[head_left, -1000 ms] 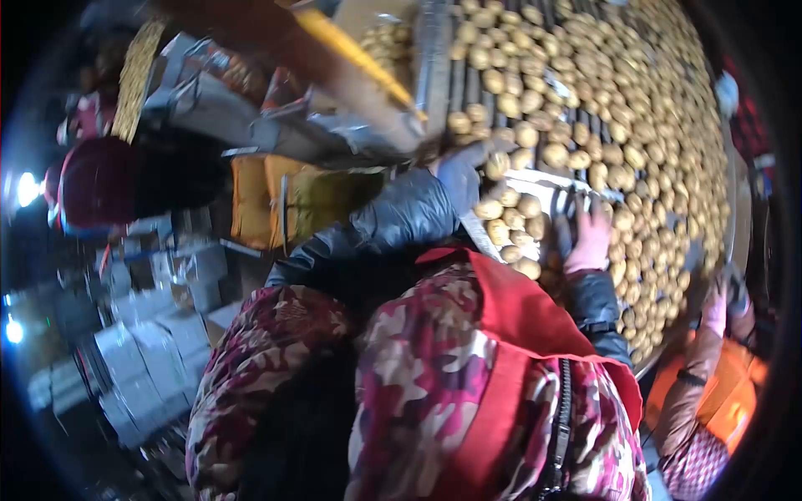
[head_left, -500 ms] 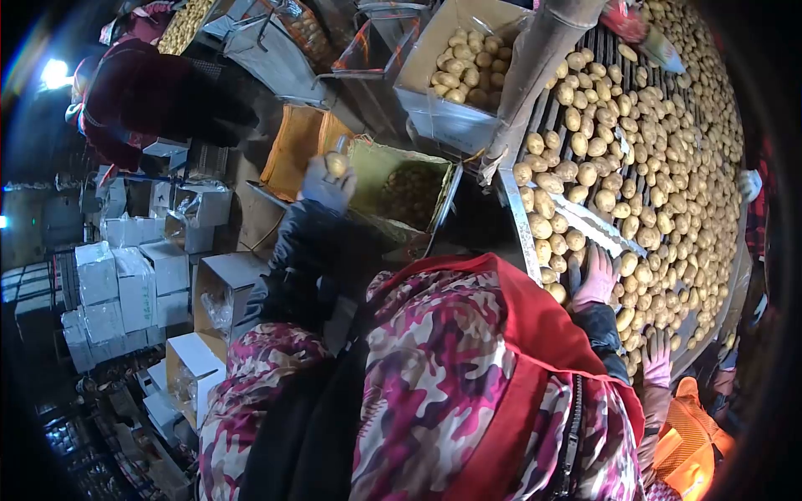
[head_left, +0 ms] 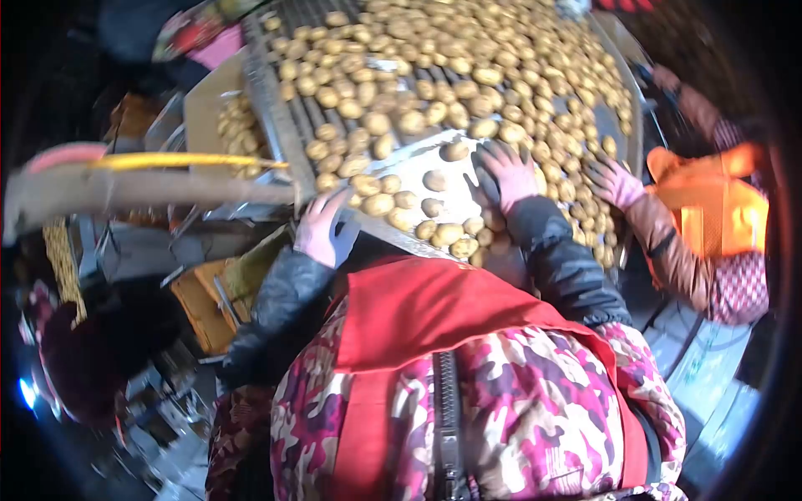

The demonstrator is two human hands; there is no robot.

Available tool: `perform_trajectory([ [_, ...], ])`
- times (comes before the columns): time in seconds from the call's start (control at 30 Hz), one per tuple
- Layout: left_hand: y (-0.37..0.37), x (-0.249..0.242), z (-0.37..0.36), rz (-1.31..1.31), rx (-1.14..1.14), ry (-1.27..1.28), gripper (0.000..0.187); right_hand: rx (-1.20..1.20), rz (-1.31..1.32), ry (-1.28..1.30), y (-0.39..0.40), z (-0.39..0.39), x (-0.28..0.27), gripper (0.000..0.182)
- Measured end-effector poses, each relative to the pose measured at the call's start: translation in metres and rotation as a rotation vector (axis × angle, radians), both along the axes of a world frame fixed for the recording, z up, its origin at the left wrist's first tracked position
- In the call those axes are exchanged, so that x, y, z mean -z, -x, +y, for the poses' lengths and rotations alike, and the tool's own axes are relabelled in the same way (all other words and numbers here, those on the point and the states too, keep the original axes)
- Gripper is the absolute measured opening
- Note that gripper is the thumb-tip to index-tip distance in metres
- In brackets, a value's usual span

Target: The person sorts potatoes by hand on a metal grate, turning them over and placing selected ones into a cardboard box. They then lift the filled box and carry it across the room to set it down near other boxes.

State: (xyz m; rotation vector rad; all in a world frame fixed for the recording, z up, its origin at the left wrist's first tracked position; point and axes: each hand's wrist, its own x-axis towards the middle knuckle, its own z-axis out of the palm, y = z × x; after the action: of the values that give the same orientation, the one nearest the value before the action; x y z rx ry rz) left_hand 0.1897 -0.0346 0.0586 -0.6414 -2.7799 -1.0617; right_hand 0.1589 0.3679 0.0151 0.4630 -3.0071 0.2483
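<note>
Potatoes (head_left: 378,204) lie in a broad layer over a slatted sorting table (head_left: 313,108). My left hand (head_left: 326,232), in a pink and grey glove, is at the table's near left edge, beside the closest potatoes. Its fingers are extended, the thumb stands apart, and I see nothing in it. My right hand (head_left: 511,177), also gloved, reaches over the potatoes with fingers spread, at the right side of a bright white sheet (head_left: 418,167). A few potatoes rest on that sheet. What lies under my right palm is hidden.
On the right, a co-worker's gloved hand (head_left: 616,184) touches the potatoes; that person wears an orange vest (head_left: 702,209). A blurred pole (head_left: 167,194) crosses the left side. Below it sits an orange-brown crate (head_left: 200,305). A cardboard box (head_left: 205,117) with potatoes stands beyond.
My view has swung right towards the table. My left hand has gone from above the crates, where it held a potato, to the table edge without it. My right hand stays among the potatoes.
</note>
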Motion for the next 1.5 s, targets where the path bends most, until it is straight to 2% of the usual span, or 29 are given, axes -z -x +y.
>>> perform_trajectory([
  [0.03, 0.021, -0.002, 0.015, 0.048, 0.08, 0.159, 0.056, 0.048, 0.005, -0.072, 0.001, 0.013, -0.009, 0.052],
  [0.1, 0.066, 0.028, 0.033, -0.005, -0.039, 0.271, 0.065, 0.119, 0.09, -0.086, -0.005, 0.036, -0.006, 0.055],
  [0.17, 0.112, 0.047, 0.045, 0.009, -0.152, 0.4, 0.071, 0.358, -0.015, -0.021, -0.014, 0.063, 0.02, 0.059],
  [0.23, 0.144, 0.046, 0.063, 0.024, -0.221, 0.44, 0.078, 0.459, -0.06, -0.016, -0.043, 0.061, 0.009, 0.059],
  [0.27, 0.152, 0.031, 0.084, -0.105, -0.235, 0.496, 0.077, 0.493, -0.059, -0.043, -0.06, 0.062, 0.022, 0.058],
  [0.3, 0.159, 0.017, 0.103, -0.254, -0.124, 0.522, 0.079, 0.523, -0.06, -0.068, -0.076, 0.059, 0.031, 0.058],
  [0.33, 0.148, 0.024, 0.128, -0.232, -0.215, 0.485, 0.086, 0.509, -0.074, -0.029, -0.089, 0.052, 0.022, 0.059],
  [0.37, 0.145, 0.029, 0.14, -0.178, -0.082, 0.4, 0.08, 0.496, -0.089, 0.007, -0.099, 0.045, 0.01, 0.06],
  [0.4, 0.132, -0.006, 0.159, -0.155, -0.011, 0.51, 0.073, 0.491, -0.098, 0.071, -0.107, 0.039, 0.005, 0.062],
  [0.43, 0.145, 0.0, 0.16, -0.22, 0.13, 0.479, 0.066, 0.49, -0.108, 0.134, -0.112, 0.034, 0.003, 0.065],
  [0.5, 0.169, 0.015, 0.16, -0.233, 0.108, 0.148, 0.061, 0.464, -0.071, 0.143, -0.116, 0.027, 0.004, 0.069],
  [0.57, 0.209, 0.022, 0.157, -0.066, -0.075, 0.181, 0.061, 0.471, -0.052, 0.133, -0.113, 0.026, 0.006, 0.069],
  [0.6, 0.228, 0.017, 0.164, -0.013, -0.236, 0.418, 0.062, 0.479, -0.04, 0.135, -0.111, 0.025, 0.007, 0.069],
  [0.63, 0.24, 0.012, 0.16, 0.049, -0.233, 0.527, 0.062, 0.481, -0.038, 0.141, -0.11, 0.024, 0.005, 0.069],
  [0.67, 0.251, 0.019, 0.158, 0.085, -0.239, 0.587, 0.054, 0.483, -0.037, 0.144, -0.108, 0.023, 0.003, 0.068],
  [0.77, 0.276, 0.044, 0.146, 0.059, -0.141, 0.737, 0.05, 0.492, -0.024, 0.146, -0.105, 0.024, 0.002, 0.062],
  [0.8, 0.273, 0.039, 0.145, 0.039, -0.1, 0.623, 0.035, 0.494, -0.048, 0.158, -0.104, 0.026, 0.001, 0.064],
  [0.83, 0.263, 0.041, 0.142, 0.048, -0.059, 0.406, 0.031, 0.492, -0.068, 0.169, -0.101, 0.029, 0.0, 0.066],
  [0.9, 0.23, 0.037, 0.133, 0.071, 0.012, -0.032, 0.023, 0.502, 0.026, 0.291, -0.085, 0.024, -0.01, 0.056],
  [0.93, 0.21, 0.04, 0.129, 0.191, 0.018, -0.159, 0.014, 0.472, 0.046, 0.314, -0.076, 0.021, -0.021, 0.054],
  [0.97, 0.176, 0.013, 0.128, 0.0, 0.047, -0.356, 0.012, 0.438, 0.064, 0.338, -0.069, 0.017, -0.029, 0.053],
  [1.0, 0.153, 0.012, 0.115, 0.126, 0.077, -0.33, 0.012, 0.408, 0.09, 0.383, -0.061, 0.01, -0.032, 0.053],
  [1.03, 0.123, 0.01, 0.1, 0.003, 0.013, -0.317, 0.014, 0.333, 0.104, 0.397, -0.051, 0.006, -0.031, 0.052],
  [1.1, 0.078, 0.009, 0.063, 0.138, 0.116, -0.27, 0.019, 0.238, 0.06, 0.424, -0.036, -0.006, -0.023, 0.049],
  [1.13, 0.058, -0.002, 0.04, 0.011, 0.156, -0.19, 0.021, 0.194, 0.036, 0.428, -0.031, -0.014, -0.021, 0.049],
  [1.33, -0.021, -0.014, -0.126, 0.144, 0.008, 0.361, 0.026, 0.024, -0.011, 0.384, -0.021, -0.039, -0.018, 0.048],
  [1.4, -0.044, 0.0, -0.209, 0.136, -0.122, 0.566, 0.03, 0.013, -0.01, 0.343, -0.019, -0.043, -0.009, 0.049],
  [1.43, -0.051, 0.026, -0.278, -0.007, -0.374, 0.3, 0.034, 0.013, -0.01, 0.331, -0.018, -0.047, -0.009, 0.049],
  [1.5, -0.044, 0.028, -0.383, -0.079, -0.912, 0.535, 0.04, -0.076, -0.002, 0.351, -0.013, -0.051, -0.009, 0.049],
])
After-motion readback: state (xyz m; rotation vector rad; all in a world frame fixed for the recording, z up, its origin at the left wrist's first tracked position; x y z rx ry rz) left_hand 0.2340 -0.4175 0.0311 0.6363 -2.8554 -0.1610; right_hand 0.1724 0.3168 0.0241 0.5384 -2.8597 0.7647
